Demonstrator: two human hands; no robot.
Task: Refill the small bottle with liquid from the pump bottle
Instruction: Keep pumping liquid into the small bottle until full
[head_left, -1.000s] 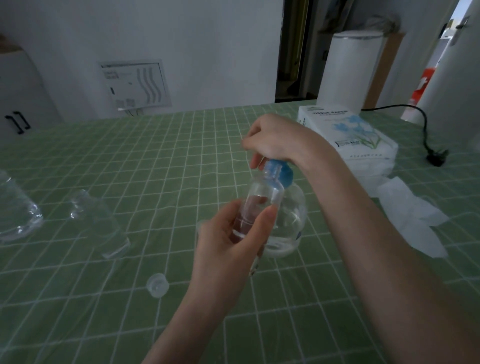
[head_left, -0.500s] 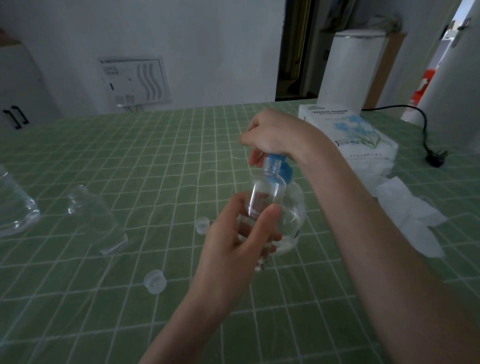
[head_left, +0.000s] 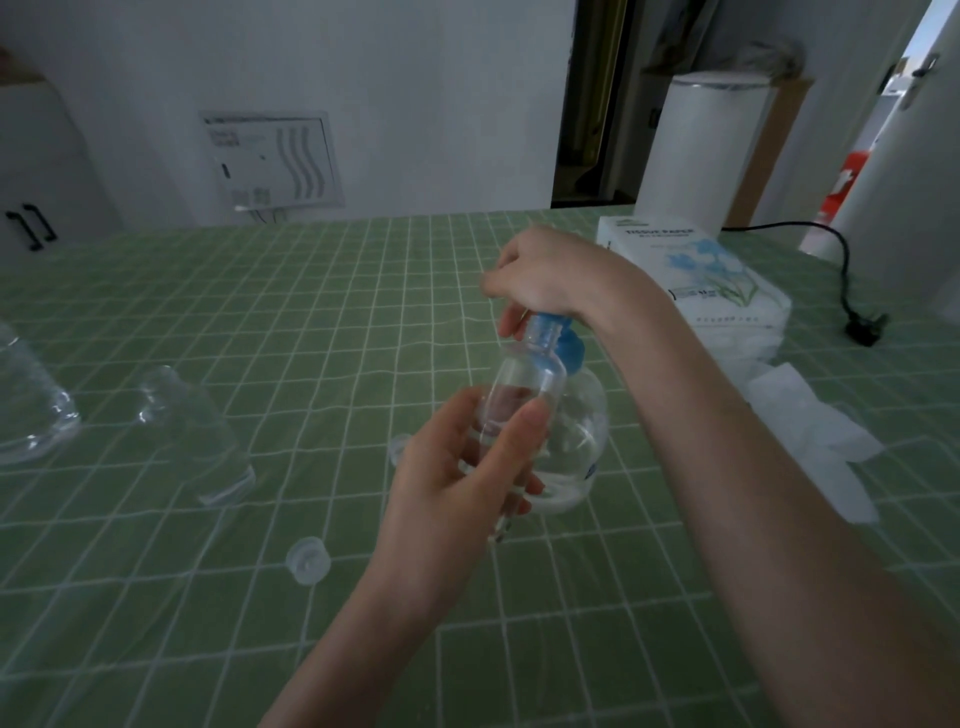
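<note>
Fingers (head_left: 524, 431) of the left hand (head_left: 452, 493) wrap the small bottle (head_left: 530, 374), raised just nearside of the pump bottle (head_left: 582, 431) whose blue head (head_left: 570, 347) the right hand (head_left: 545, 270) clasps; it looks light and slick, best held mid-body.

Green checked tablecloth (head_left: 311, 312) bearing a tissue box (head_left: 691, 275), loose tissues (head_left: 810, 426) beside it, a black power cord (head_left: 842, 260) and a clear cup (head_left: 192, 431).

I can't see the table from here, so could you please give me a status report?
Left hand grips small bottle, mouth up at the blue pump. Right hand grips pump bottle top. Cap lies aside; nothing blocking.
</note>
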